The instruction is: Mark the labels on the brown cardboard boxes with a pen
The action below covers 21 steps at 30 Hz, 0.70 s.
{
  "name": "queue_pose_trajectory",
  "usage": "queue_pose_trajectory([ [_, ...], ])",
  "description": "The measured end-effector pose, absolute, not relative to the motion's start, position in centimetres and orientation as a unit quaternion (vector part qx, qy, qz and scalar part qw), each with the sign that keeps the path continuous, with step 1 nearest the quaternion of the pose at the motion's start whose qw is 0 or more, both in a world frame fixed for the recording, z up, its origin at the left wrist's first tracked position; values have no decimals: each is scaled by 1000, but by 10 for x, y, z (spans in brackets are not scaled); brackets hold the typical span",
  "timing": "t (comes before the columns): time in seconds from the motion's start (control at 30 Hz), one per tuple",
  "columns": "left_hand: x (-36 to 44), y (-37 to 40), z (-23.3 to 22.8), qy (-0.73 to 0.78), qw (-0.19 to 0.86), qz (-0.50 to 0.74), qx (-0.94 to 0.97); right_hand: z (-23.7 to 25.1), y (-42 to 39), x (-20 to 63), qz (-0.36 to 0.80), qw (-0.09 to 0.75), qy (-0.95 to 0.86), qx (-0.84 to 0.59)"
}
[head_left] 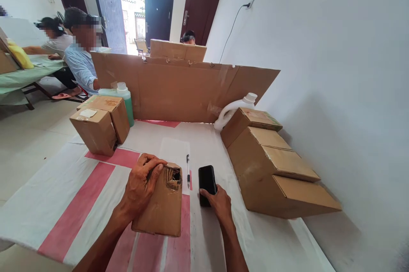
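Hands first: your left hand (pixel 143 182) lies curled over the far left corner of the small torn box (pixel 161 204), fingers pressed down on its top near the tabletop's (pixel 64 195) near edge. Box's long axis runs away from you. Your right hand (pixel 219 204) pinches the near end of the black phone (pixel 207 180), just right of the box. Between them lies a pen (pixel 188 170), pointing away. Farther off, stacked boxes (pixel 271 165) line the right edge.

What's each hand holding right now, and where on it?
Left hand grips the torn cardboard box at its top-left corner; right hand holds the black phone by its near end.
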<state>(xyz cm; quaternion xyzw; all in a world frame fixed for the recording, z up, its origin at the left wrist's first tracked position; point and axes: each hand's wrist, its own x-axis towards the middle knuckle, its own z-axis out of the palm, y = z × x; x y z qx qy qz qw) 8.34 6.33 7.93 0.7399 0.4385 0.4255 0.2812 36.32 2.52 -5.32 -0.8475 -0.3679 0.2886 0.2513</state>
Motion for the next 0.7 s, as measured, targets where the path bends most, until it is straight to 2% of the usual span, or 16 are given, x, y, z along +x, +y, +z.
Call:
queue_pose_trajectory([
  [0.17,83,61,81,439,287,425,738,-44,1,350,416,413,-336,-737],
  [0.27,83,61,82,437,278,424,743,-12,-31,340,538,564,-200,-593],
  [0.33,84,62,82,435,274,421,747,18,-49,334,582,624,-133,-505],
  [0.43,84,61,84,436,280,417,747,60,-65,320,630,633,-123,-434],
  [0.53,85,59,85,437,284,416,745,91,-66,296,707,607,-114,-344],
  [0.7,85,57,83,422,291,418,750,117,-52,251,789,546,-155,-234],
])
